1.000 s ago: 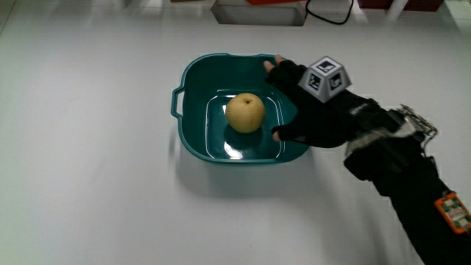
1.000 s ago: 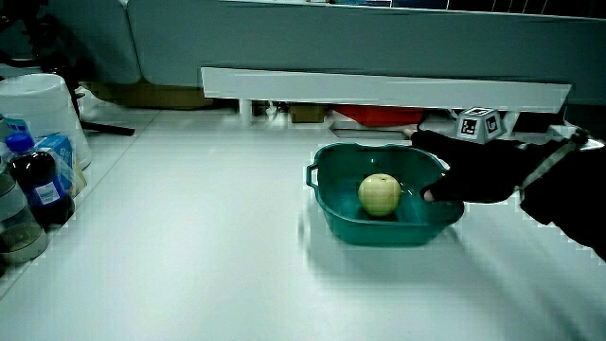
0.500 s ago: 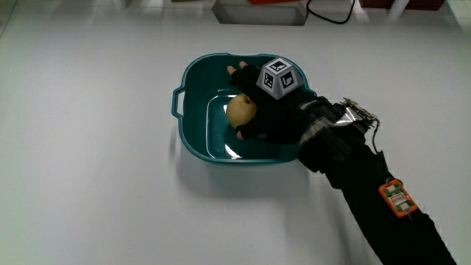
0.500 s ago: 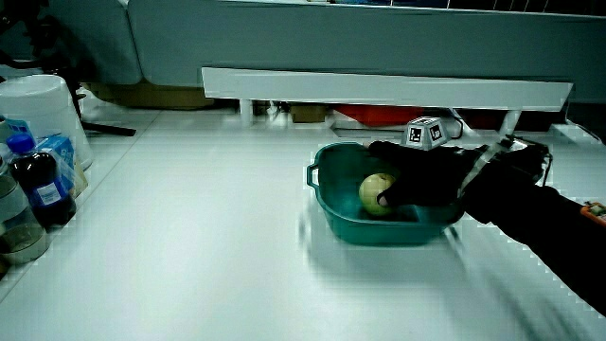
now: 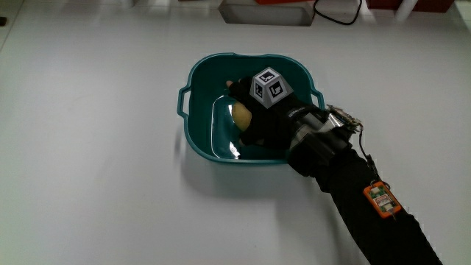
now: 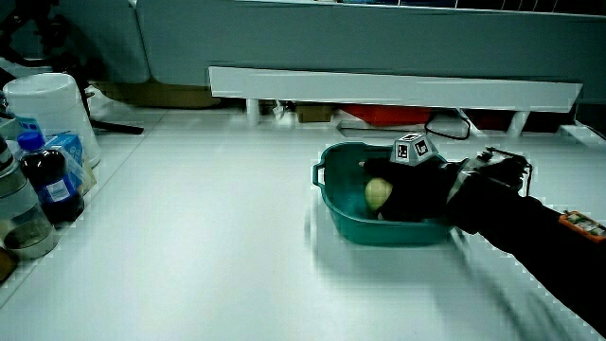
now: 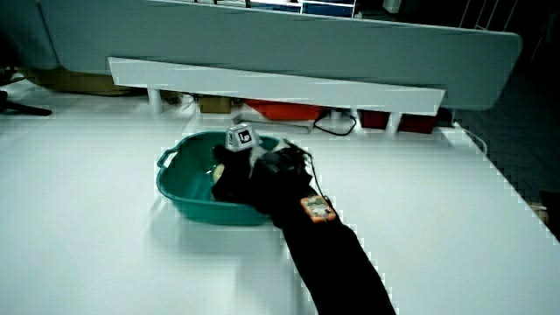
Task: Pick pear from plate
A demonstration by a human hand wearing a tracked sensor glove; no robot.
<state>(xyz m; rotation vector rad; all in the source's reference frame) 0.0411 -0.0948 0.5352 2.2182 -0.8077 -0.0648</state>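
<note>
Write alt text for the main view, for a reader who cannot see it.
A black-gloved hand reaches into a teal plate on a white table, its grip closing around a yellow pear. A small patterned cube sits on the back of the hand.

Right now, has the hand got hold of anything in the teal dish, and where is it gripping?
The hand is closed over the pear inside the dish, fingers wrapped over its top and side; the pear hasn't visibly left the dish.

Gloved hand (image 5: 263, 118) reaching down into the dish, fingers curled in a grip around the pear (image 5: 241, 115), forearm (image 5: 360, 202) stretched out low, sloping back toward the person
</note>
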